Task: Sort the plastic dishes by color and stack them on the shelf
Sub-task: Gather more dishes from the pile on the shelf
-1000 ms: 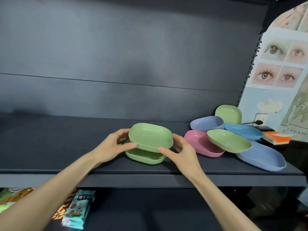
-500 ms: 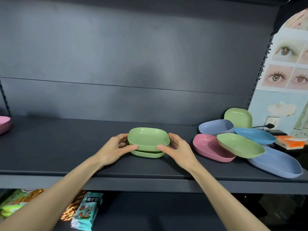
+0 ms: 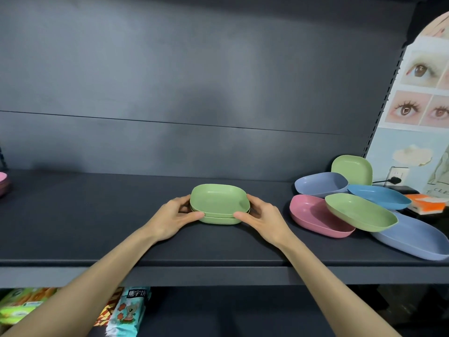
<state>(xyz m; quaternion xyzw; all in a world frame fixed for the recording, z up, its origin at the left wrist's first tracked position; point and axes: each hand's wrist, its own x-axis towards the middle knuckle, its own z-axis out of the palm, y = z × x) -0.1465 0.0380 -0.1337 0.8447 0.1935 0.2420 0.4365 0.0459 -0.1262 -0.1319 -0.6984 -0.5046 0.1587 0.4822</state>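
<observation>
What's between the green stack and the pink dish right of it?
Head view: only the right hand, holding the right edge of the green stack, then bare shelf to the pink dish.

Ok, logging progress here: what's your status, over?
Gripping green stack with left hand and right hand. Two dishes nested, resting on the shelf. To its right the unsorted pile, nothing between.

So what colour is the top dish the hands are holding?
Light green; the top dish shows best in the head view.
</observation>
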